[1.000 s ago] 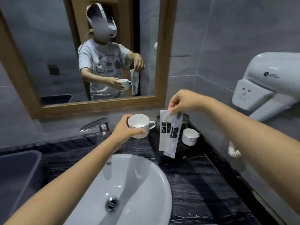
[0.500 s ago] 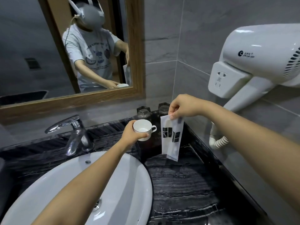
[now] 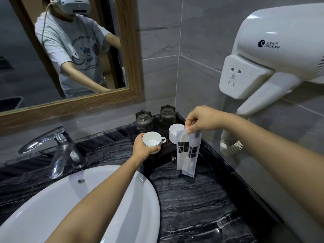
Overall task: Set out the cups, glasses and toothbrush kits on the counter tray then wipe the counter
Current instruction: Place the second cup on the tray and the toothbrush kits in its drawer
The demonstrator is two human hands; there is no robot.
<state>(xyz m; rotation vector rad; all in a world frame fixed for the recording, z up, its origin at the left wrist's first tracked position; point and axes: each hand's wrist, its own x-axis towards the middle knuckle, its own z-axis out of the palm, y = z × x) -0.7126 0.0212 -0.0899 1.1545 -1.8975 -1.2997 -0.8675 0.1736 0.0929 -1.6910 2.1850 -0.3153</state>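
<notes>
Cups: 2, both white. Held cup (image 3: 154,141) is over the near-left part of the dark tray (image 3: 163,157), handle pointing right, upright, nothing visible inside. Can't tell if its base is on the tray. Second cup (image 3: 175,133) stands on the tray just far-right of the first, with its right edge hidden behind the packets.

Glasses: 2, clear and faceted. Left glass (image 3: 143,120) and right glass (image 3: 168,114) stand side by side on the tray's far edge, against the wall corner.

Toothbrush kits (image 3: 188,153): 2 white packets with black print, overlapping and hanging upright. The lower ends dangle over the tray's near-right side, not resting on anything.

Left hand (image 3: 142,147): fingers and thumb wrapped round the body of the held cup from the near-left side, not on the handle.
Right hand (image 3: 201,120): thumb and fingertips pinch the top edges of both packets and the other fingers are curled in. It is above the second cup.

The tray sits in the far right corner of the black marble counter (image 3: 192,199). White sink (image 3: 78,199) is near-left, with the chrome faucet (image 3: 57,146) behind it. Wood-framed mirror (image 3: 133,50) is on the far wall. White hair dryer (image 3: 280,55) is mounted on the right wall, and its coiled cord (image 3: 231,148) hangs beside the tray.
</notes>
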